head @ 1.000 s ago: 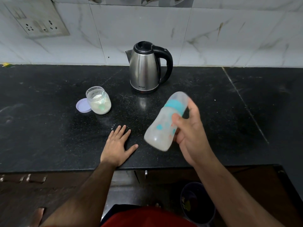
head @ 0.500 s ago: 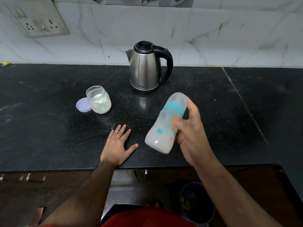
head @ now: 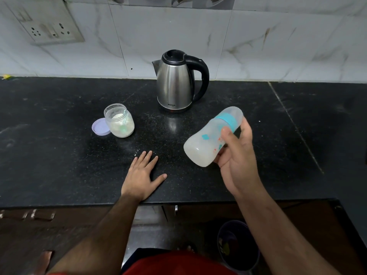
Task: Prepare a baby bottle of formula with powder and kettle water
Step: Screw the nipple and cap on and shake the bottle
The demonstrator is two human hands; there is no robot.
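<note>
My right hand (head: 237, 157) grips a capped baby bottle (head: 206, 141) with a teal collar, held tilted above the black counter, its base toward me and lower left. Cloudy white liquid fills the bottle. My left hand (head: 142, 175) lies flat on the counter near the front edge, fingers spread, holding nothing. An open clear jar of white formula powder (head: 120, 121) with a scoop inside stands left of centre, and its lilac lid (head: 100, 127) lies against its left side. A steel kettle (head: 175, 84) with a black handle stands at the back, lid closed.
The black stone counter (head: 59, 155) runs the full width, with a seam at the right. A tiled wall with a socket panel (head: 47, 22) rises behind. Below the front edge are dark cabinet fronts and a bucket (head: 238, 245) on the floor.
The bottle has swung in my right hand, its base shifting slightly lower and left while the cap end tipped further right. My left hand, the jar and the kettle stay put.
</note>
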